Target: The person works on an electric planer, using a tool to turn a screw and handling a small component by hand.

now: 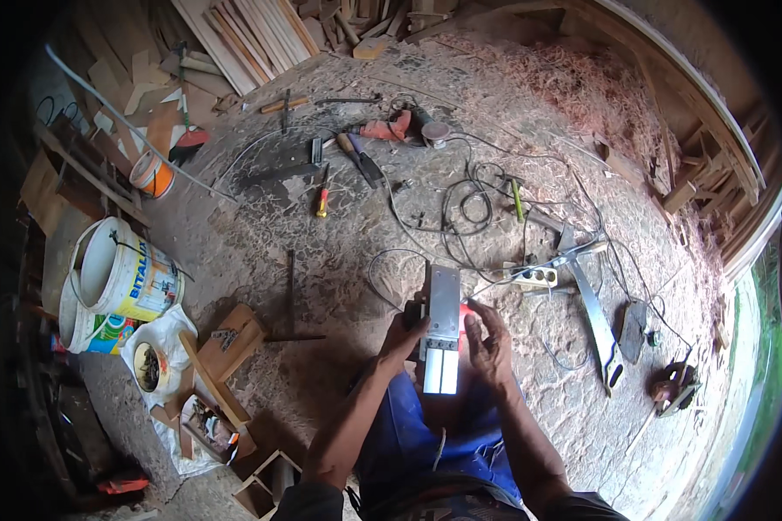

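An electric hand planer (444, 304) is held upside down over my lap, its flat metal sole facing up and part of its red body showing on the right. My left hand (402, 337) is closed around the planer's left side; some of its fingers are hidden beneath. Beside the red part, my right hand (493, 347) has its thumb and fingers bent but apart, with nothing visible between them. Whether its fingertips touch the planer is hard to tell. Blue cloth (400, 434) covers my legs below the tool.
A power strip (532, 277), a handsaw (597, 326) and a circular saw (674, 387) lie to the right. Ahead are tangled cables (469, 204), a screwdriver (324, 193) and a red power tool (387, 128). White buckets (135, 269) and wooden pieces (235, 339) stand left.
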Tool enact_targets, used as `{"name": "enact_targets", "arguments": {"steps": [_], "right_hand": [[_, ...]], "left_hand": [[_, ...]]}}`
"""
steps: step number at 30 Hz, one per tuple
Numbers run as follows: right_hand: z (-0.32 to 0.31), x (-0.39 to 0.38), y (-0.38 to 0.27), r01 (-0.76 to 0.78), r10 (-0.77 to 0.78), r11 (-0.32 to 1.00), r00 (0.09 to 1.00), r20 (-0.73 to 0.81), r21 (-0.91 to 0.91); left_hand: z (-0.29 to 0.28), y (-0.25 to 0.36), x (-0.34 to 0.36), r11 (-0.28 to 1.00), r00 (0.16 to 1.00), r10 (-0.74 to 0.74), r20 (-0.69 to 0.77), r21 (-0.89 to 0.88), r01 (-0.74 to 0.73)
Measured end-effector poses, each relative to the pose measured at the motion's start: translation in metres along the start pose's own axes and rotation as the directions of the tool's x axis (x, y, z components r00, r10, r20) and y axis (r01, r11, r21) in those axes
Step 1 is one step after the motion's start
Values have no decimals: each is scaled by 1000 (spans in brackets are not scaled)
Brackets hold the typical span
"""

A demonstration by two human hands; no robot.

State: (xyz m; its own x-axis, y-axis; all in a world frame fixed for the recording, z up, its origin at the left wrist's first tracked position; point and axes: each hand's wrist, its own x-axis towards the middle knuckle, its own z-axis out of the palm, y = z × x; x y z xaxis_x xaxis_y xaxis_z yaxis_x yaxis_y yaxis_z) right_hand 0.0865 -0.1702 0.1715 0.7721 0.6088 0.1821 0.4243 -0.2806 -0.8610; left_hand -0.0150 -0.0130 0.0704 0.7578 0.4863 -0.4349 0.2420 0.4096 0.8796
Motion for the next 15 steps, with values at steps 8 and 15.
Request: {"name": "enact_targets", "arguments": {"steps": [8,15], "right_hand": [[-45,-11,-11,-293,87,420,955,283,859],[-56,-17,-54,-267,392,226,905,164,937]], "left_hand": [[28,118,-109,903,932,1,363,-400,155],[43,145,-141,618,671,717,188,275,-737]]}}
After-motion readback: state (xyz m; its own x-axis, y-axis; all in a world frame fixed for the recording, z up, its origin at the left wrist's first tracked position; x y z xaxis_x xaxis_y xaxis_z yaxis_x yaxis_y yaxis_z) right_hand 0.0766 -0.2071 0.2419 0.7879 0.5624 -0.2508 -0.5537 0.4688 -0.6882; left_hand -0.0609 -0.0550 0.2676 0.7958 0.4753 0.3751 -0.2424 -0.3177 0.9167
